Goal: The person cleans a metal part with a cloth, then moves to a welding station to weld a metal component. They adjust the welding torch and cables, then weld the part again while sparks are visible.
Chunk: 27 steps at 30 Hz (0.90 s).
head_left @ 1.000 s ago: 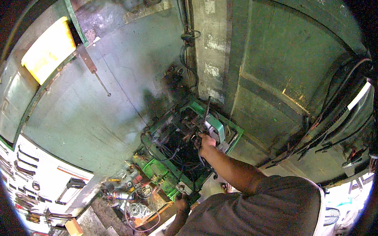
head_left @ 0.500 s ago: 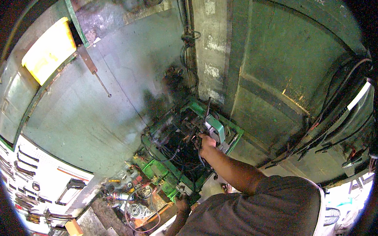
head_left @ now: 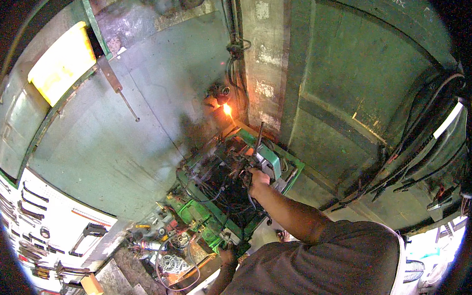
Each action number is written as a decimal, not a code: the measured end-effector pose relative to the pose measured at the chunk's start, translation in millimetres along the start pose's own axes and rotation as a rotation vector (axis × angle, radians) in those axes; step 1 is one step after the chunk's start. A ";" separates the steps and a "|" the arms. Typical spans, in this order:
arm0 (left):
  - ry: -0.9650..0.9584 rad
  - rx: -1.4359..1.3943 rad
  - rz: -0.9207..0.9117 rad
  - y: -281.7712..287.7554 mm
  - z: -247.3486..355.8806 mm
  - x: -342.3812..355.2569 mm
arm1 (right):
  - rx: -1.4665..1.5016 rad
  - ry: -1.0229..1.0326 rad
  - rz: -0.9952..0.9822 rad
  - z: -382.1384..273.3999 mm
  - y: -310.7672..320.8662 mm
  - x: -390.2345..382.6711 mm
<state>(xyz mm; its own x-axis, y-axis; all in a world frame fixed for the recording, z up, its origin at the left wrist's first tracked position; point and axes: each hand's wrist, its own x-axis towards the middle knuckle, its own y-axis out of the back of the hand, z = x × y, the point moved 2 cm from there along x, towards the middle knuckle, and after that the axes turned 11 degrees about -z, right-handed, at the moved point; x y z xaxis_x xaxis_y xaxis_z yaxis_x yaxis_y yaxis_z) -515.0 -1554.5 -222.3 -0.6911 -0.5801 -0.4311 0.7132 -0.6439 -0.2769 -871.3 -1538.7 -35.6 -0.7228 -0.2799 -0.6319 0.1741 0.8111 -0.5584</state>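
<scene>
In front of me a grimy machine with a green frame (head_left: 297,172) holds dark metal parts and tangled hoses. My right hand (head_left: 259,182) reaches into its right side, fingers closed around a dark part too shadowed to name, just below a green and silver block (head_left: 269,159). Low at the bright green housing (head_left: 195,214), my left hand (head_left: 228,253) is curled against its near end, and what its fingers hold is hidden. A bright orange flame (head_left: 227,110) burns at the machine's far end, beside a round dark pipe fitting (head_left: 224,91).
A bench with a loose round metal housing (head_left: 172,262), a thin hose and small parts stands at the left. Wrenches hang on a white tool board (head_left: 51,216). Black cables (head_left: 427,115) hang along the right wall. A yellow bin (head_left: 64,62) sits upper left.
A flame has appeared at the far end of the machine, throwing orange light on the wall and nearby parts. Both hands keep nearly the same places.
</scene>
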 end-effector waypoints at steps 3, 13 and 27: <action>0.094 -0.008 0.079 0.3 -6.7 1.9 | -0.013 -0.008 -0.052 -0.4 1.7 1.1; -0.072 -0.203 -0.164 -6.7 11.1 -5.9 | 0.014 0.021 0.021 -1.9 -3.3 -8.2; 0.074 -0.075 -0.098 19.0 -27.3 18.1 | -0.031 0.018 0.030 -12.0 -10.8 -28.4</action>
<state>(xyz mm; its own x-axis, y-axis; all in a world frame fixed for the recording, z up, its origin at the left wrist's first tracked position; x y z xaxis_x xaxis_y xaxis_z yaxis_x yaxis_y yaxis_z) -510.7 -1563.6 -258.8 -0.7496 -0.4759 -0.4600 0.6510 -0.6555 -0.3828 -860.7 -1533.4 -5.2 -0.7294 -0.2459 -0.6383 0.1756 0.8346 -0.5222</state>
